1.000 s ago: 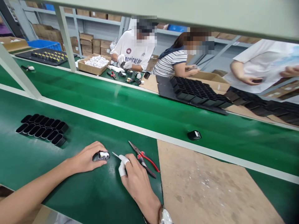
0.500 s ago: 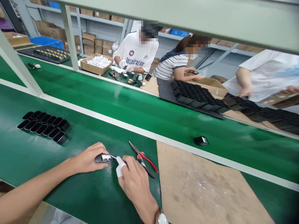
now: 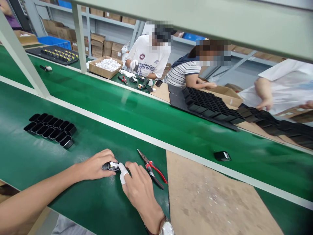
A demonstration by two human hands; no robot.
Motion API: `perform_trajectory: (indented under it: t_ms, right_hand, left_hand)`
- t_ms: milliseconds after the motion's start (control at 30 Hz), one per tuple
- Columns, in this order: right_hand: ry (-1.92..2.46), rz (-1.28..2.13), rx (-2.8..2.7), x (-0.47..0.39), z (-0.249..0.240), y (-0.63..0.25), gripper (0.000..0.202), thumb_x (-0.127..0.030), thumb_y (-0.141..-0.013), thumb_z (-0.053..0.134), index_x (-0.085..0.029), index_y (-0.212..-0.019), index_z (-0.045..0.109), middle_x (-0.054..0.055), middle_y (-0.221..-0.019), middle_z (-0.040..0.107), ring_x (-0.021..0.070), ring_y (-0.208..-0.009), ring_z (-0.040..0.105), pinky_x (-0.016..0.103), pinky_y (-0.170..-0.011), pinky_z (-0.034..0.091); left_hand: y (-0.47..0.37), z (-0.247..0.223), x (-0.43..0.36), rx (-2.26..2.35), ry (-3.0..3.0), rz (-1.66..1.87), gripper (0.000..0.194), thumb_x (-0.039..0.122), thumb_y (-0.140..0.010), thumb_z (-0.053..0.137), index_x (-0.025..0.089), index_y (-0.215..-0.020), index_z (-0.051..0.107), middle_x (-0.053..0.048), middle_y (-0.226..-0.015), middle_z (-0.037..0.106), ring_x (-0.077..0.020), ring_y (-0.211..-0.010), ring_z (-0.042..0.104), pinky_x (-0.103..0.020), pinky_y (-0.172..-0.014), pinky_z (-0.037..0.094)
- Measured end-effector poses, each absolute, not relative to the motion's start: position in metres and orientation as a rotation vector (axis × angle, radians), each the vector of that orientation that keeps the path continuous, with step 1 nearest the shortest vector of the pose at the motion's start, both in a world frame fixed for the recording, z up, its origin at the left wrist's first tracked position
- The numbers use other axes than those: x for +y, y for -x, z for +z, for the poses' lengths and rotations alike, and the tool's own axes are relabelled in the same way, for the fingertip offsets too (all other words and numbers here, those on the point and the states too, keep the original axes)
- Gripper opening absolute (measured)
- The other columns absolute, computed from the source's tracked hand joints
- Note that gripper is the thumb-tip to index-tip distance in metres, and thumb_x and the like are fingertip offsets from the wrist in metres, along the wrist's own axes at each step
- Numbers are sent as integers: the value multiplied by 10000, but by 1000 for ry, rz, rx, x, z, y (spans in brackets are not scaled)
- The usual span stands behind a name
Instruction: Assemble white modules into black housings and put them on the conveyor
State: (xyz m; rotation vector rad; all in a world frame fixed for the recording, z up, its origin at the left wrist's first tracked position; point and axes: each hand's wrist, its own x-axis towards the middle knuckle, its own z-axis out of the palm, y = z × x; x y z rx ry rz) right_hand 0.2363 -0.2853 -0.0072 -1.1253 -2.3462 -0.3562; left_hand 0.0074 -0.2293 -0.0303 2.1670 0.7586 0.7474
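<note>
My left hand point(image 3: 99, 164) is closed around a small black plastic case point(image 3: 105, 166), its open end turned to the right. White and circuit-like parts show inside that opening. My right hand point(image 3: 139, 184) wears white finger cots point(image 3: 123, 173) on thumb and forefinger. Their tips are brought together at the right rim of the case; what lies between them, if anything, is hidden. Just right of this hand, long-nose pliers point(image 3: 152, 168) with red and black handles lie on the green table point(image 3: 97, 205).
Two rows of black cases point(image 3: 49, 129) stand at left. A cardboard sheet point(image 3: 212, 195) covers the table at right. One black case point(image 3: 222, 156) lies on the green belt point(image 3: 146, 114). Beyond it, people work beside stacked black cases point(image 3: 210, 102) and a box of white parts point(image 3: 105, 68).
My right fingertips have moved in to the case's opening; the thin white strand seen between them and the case no longer shows. The case on the belt has shifted right.
</note>
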Motion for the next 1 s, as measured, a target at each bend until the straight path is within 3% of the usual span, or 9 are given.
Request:
perform_trajectory:
  t_ms: [300, 467, 1000]
  right_hand:
    - [1029, -377, -2475, -285, 1, -234, 289, 7, -913, 446, -198, -777, 598, 121, -1059, 655, 234, -832, 505, 377, -703, 356]
    - [1043, -395, -2398, -285, 3, -239, 291, 7, -914, 453, -193, -753, 590, 115, -977, 652, 230, -789, 490, 387, -691, 345]
    - [1064, -340, -2359, -286, 0, -239, 275, -8, -920, 456, -212, -779, 574, 98, -982, 646, 221, -800, 519, 372, -705, 351]
  left_hand:
    - [-7, -32, -229, 772, -2170, 745, 233, 252, -940, 771, 175, -1146, 694, -92, -1058, 672, -251, -1014, 665, -365, -887, 563]
    - [-7, -36, -229, 777, -2166, 736, 255, 260, -917, 804, 185, -1139, 706, -87, -1066, 672, -251, -1024, 665, -363, -896, 563]
    - [-6, -36, -227, 766, -2167, 721, 264, 297, -938, 782, 187, -1166, 707, -97, -1078, 673, -256, -1028, 659, -378, -907, 562]
